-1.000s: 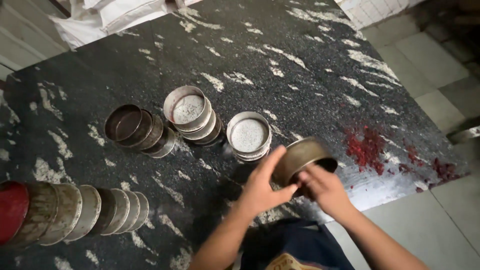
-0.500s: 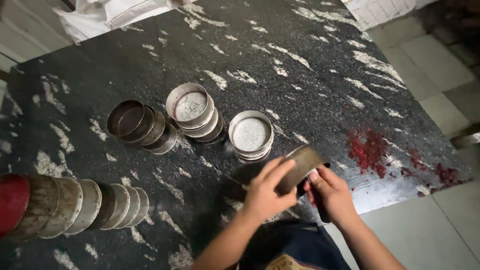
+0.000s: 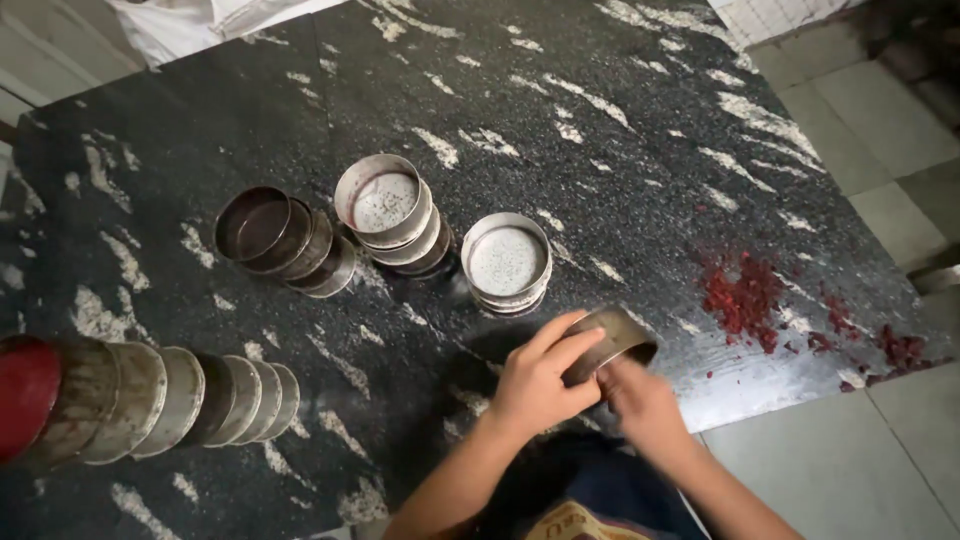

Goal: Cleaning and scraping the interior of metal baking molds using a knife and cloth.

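My left hand (image 3: 538, 380) grips a round, shallow metal tin (image 3: 612, 338) by its rim, tilted on its side near the front edge of the black speckled stone slab (image 3: 560, 120). My right hand (image 3: 645, 400) is at the tin's lower side, fingers pressed against it. Just beyond the tin stands a short stack of similar tins (image 3: 507, 263). Further left stand a taller stack (image 3: 392, 212) and a leaning stack of darker tins (image 3: 280, 240).
A row of tins lies on its side (image 3: 170, 400) at the left edge, next to a red round object (image 3: 25, 395). Red powder (image 3: 745, 295) is spilled on the slab at right. Tiled floor (image 3: 870, 120) lies to the right; white sacks (image 3: 200, 20) at the back.
Both hands have drawn the tin closer to the slab's front edge and turned it, with the left hand now wrapped over its rim. The stacks have not moved.
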